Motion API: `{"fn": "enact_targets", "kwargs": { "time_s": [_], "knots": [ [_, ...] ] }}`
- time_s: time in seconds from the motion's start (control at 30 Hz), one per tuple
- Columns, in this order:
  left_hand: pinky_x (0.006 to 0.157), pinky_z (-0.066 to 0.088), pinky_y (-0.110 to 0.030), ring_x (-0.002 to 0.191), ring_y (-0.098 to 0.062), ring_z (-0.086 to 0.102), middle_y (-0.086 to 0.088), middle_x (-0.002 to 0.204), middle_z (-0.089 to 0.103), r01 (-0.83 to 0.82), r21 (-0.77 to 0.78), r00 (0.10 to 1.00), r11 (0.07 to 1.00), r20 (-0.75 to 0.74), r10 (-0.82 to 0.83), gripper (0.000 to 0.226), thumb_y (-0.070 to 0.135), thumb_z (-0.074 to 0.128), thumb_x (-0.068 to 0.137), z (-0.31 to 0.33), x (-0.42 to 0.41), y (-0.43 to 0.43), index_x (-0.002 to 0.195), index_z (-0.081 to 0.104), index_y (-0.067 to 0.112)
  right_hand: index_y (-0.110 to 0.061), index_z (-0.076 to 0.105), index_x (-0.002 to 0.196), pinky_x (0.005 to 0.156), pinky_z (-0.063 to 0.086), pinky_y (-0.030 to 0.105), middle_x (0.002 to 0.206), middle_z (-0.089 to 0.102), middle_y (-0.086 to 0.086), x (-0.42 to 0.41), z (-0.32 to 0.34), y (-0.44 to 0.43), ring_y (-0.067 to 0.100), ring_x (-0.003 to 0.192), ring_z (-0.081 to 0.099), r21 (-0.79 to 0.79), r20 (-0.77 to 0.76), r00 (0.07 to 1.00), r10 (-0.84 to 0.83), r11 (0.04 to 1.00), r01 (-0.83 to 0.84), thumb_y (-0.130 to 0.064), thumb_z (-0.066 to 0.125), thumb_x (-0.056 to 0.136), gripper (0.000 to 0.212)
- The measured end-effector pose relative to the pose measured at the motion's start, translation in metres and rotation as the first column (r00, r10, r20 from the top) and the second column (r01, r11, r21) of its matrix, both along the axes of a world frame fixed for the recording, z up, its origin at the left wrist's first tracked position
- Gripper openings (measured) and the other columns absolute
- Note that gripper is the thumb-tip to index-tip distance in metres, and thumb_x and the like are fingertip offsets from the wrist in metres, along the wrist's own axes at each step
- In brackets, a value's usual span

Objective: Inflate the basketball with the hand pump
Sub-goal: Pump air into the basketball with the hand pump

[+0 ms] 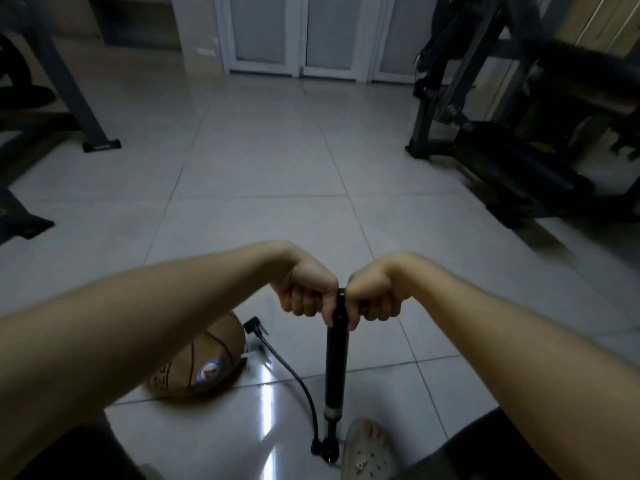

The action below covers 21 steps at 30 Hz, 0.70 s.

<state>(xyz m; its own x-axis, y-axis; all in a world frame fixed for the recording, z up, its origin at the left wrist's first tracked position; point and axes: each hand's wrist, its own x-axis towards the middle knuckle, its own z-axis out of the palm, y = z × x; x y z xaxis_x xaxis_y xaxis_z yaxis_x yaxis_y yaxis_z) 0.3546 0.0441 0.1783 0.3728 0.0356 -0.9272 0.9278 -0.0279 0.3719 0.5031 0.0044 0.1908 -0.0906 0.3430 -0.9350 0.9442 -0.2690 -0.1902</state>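
- Head view: the left hand (304,292) is gripping the left half of the handle (341,293) on top of the pump (336,362), fingers curled tightly round it.
- The right hand (375,296) is gripping the right half in the same way, and the two fists are sitting just beside each other with the pump's shaft between them.
- The pump is standing upright on the tiled floor (270,168), its base resting just beside a pale shoe (369,452) at the bottom edge.
- A black hose (298,379) is arcing from the base up and to the left, its head (254,325) ending near the basketball (204,362); blur is hiding whether it is plugged in.
- The basketball is lying on the floor left of the pump, partly covered by the left forearm.
- Dark gym machines are standing at the left (69,81) and right (519,133), well apart from the pump, and pale doors (311,32) are closing off the far wall.
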Motion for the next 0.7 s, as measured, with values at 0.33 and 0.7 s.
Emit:
{"fn": "enact_targets", "kwargs": {
  "time_s": [0.33,0.7],
  "knots": [
    [0.039,0.008,-0.02,0.033,-0.005,0.014,0.011,0.043,0.019,0.031,-0.054,0.999,0.998,-0.035,-0.033,0.059,0.01,0.053,0.094,-0.116,0.005,-0.017,0.041,0.033,0.026,-0.018,0.047,0.065,0.051,0.017,0.025,0.053,0.029,-0.001,-0.005,-0.109,-0.019,0.014,0.046,0.021,-0.035,-0.002,0.999,-0.037,0.999,0.037,-0.008,0.064,0.082,0.026],
    [0.045,0.006,-0.023,0.04,-0.008,0.013,0.009,0.05,0.02,0.148,0.107,0.988,0.983,0.02,-0.151,0.041,0.014,0.056,0.094,0.033,0.033,0.025,0.062,0.035,0.026,-0.025,0.034,0.059,0.045,0.013,0.022,0.053,0.023,-0.004,0.03,0.033,0.012,0.011,0.045,0.015,-0.017,-0.015,0.993,-0.118,0.993,0.118,-0.018,0.064,0.091,0.044]
  ]
}}
